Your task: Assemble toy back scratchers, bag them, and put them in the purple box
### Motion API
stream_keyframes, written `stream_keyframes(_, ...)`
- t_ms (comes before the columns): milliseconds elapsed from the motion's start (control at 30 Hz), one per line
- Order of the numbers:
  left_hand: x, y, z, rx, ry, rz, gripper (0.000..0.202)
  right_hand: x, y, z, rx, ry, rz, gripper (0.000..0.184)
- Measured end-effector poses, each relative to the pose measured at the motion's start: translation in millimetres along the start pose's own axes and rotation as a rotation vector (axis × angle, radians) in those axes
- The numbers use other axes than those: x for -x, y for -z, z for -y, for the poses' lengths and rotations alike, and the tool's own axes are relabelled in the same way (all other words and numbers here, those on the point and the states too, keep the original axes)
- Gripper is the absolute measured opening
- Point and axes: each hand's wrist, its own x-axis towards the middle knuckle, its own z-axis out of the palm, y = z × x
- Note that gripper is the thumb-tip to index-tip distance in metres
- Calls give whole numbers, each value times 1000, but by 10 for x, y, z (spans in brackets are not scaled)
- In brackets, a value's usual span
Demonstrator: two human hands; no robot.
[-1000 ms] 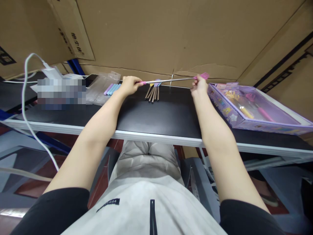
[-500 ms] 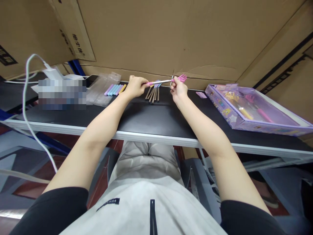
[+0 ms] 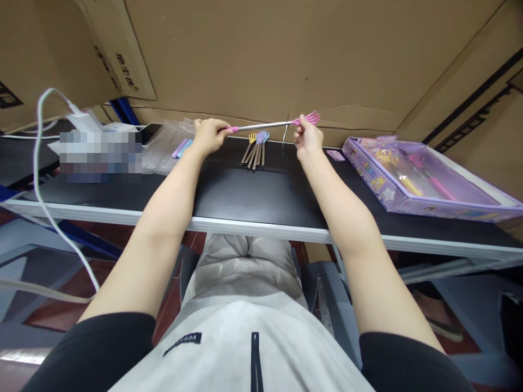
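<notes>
A pink back scratcher (image 3: 261, 127) with a drawn-out silver rod spans the space between my two hands, above the black tabletop. My left hand (image 3: 208, 136) is closed round its pink handle end, most of which the fingers hide. At the other end my right hand (image 3: 308, 140) pinches the rod just below the pink claw head. Below the rod lies a small fan of several back scratcher rods (image 3: 255, 157) with yellow, purple and blue claw heads. Purple and blue handle tubes (image 3: 182, 148) rest beside my left wrist, which partly covers the row.
A purple display box (image 3: 386, 200) holding yellow and pink back scratchers stands at the right, with a small purple card (image 3: 335, 155) beside it. Clear plastic bags (image 3: 157, 155) and a white cable (image 3: 40, 158) are at left. A cardboard wall (image 3: 245, 60) closes the back.
My hands have moved apart, the left one leftward and the right one slightly rightward. The silver rod of the back scratcher between them now shows longer.
</notes>
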Motion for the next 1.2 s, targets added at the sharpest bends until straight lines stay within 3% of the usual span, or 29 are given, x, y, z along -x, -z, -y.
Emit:
stream_keyframes(167, 8, 37, 265, -25, 93, -20, 34, -217, 417, 295, -76, -8, -245, 41)
stream_keyframes(333, 56, 61, 372, -57, 141, -7, 26, -356, 619, 293, -48, 15, -313, 44)
stream_keyframes(533, 83, 104, 370, -107, 157, 58, 36, -286, 549, 249, -19, 11, -267, 46)
stream_keyframes(667, 51, 48, 369, -80, 128, 48, 31, -183, 460, 227, -74, -24, -296, 42)
stream_keyframes(933, -2, 9, 138, -71, -19, 90, 25, 72, 97, -36, -49, -30, -107, 35)
stream_keyframes(1200, 21, 11, 64, -38, -54, 54, 22, -50, 131, -66, -19, 14, -91, 44)
